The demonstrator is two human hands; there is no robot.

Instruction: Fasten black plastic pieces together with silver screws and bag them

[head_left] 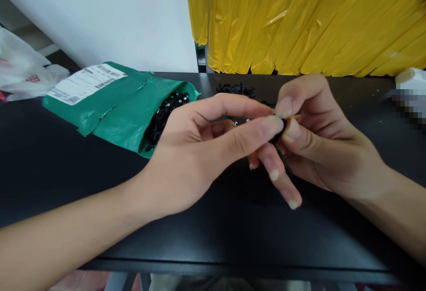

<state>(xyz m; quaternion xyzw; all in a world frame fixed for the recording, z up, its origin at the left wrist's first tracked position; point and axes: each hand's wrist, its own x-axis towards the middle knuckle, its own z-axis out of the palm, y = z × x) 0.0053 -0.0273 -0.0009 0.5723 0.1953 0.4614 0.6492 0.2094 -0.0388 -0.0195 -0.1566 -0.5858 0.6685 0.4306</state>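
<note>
A small black piece (pixel 278 136) with a thin dark strip hanging below it is pinched in front of me; fingers cover most of it, so its exact kind is hidden. My left hand (pixel 203 153) grips it between thumb and index finger, the other fingers reaching underneath. From the other side, the thumb and index fingertip of my right hand (pixel 336 149) close on the same piece. Left of my hands lies a torn-open green mailing bag (pixel 116 113), its mouth full of black pieces with shiny round studs (pixel 163 116). Behind my fingers is a loose black heap (pixel 235 88).
All this is over a black table (pixel 226 237). A white plastic bag (pixel 29 69) sits at the far left, and a white object (pixel 412 82), partly blurred, at the right edge. White board (pixel 126 20) and yellow plastic sheeting (pixel 299 20) stand behind the table.
</note>
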